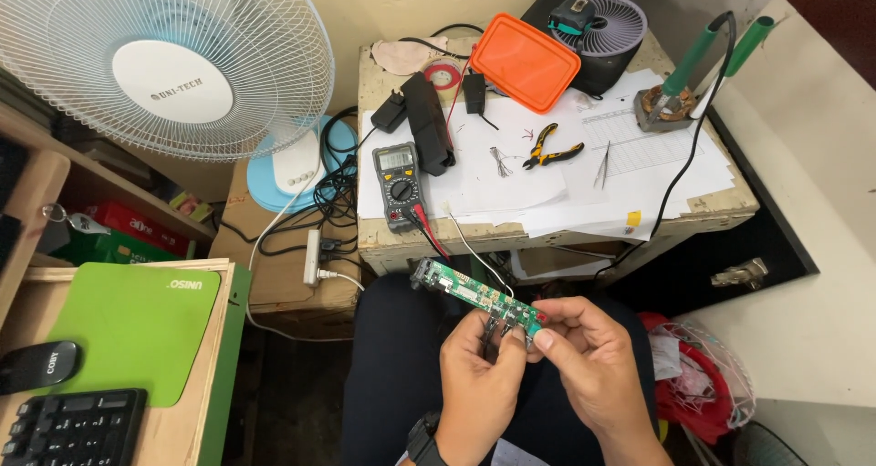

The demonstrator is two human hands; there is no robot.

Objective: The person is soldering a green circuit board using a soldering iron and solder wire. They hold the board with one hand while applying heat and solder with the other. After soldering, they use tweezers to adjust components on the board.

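A long narrow green circuit board (461, 290) is held over my lap, tilted down to the right, with red, black and white wires running up from it to the table. My left hand (476, 372) grips its near end from below. My right hand (582, 349) pinches the same end from the right, thumb on top. A black multimeter (399, 184) with red and black leads lies at the front edge of the small wooden table (730, 206), just above the board.
White paper sheets cover the table, carrying yellow-handled pliers (550, 147), tweezers (603, 166), an orange lid (524, 61), a small grey fan (598, 28) and a soldering iron stand (663, 108). A white pedestal fan (173, 64), green mat (137, 324), keyboard (73, 427) stand left.
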